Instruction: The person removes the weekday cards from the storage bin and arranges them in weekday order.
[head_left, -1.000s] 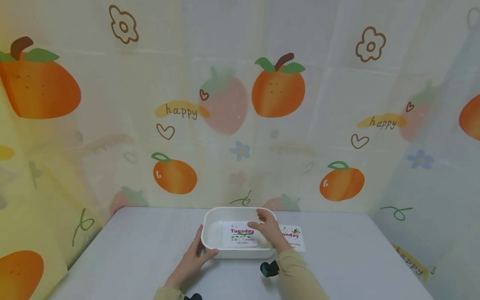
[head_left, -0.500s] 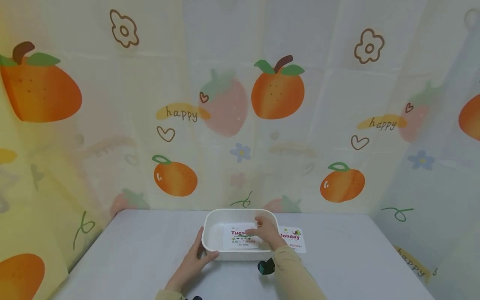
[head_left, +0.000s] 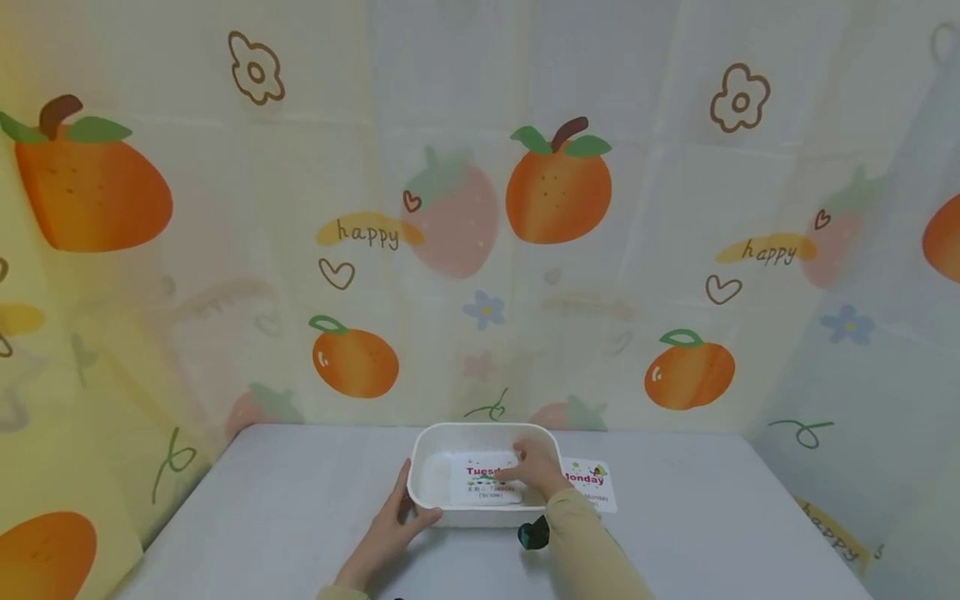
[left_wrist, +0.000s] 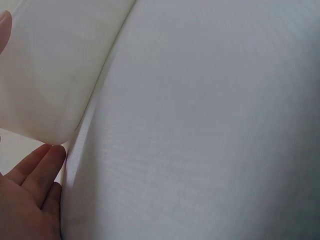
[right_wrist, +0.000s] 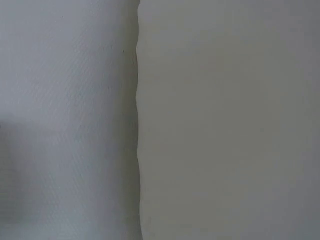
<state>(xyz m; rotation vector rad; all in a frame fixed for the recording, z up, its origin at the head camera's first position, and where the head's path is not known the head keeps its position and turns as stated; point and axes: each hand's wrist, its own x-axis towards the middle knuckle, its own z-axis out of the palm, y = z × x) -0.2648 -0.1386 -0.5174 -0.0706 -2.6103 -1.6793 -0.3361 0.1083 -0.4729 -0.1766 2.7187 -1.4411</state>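
Note:
A white rectangular plastic box (head_left: pixel 487 518) stands on the table in the head view. Inside it lies a white card printed "Tuesday" (head_left: pixel 483 493), partly covered by my right hand (head_left: pixel 542 471). That hand reaches over the box's right side, thumb over the card and fingers apart from the thumb. My left hand (head_left: pixel 386 517) holds the box's front left corner, thumb at the front rim and fingers along the left side. In the left wrist view its fingers (left_wrist: pixel 42 170) touch the box's corner. The right wrist view shows the box wall (right_wrist: pixel 225 120) but no hand.
A second card printed "Monday" (head_left: pixel 591 477) lies on the table just right of the box, partly hidden by the right hand and sleeve. A pale cloth covers the table (head_left: pixel 262 500). A fruit-patterned curtain (head_left: pixel 450 350) hangs behind and at both sides.
My right hand has lowered into the box and moved slightly left, its thumb now over the "Tuesday" print. The left hand keeps its place on the box. The head view has tilted slightly upward.

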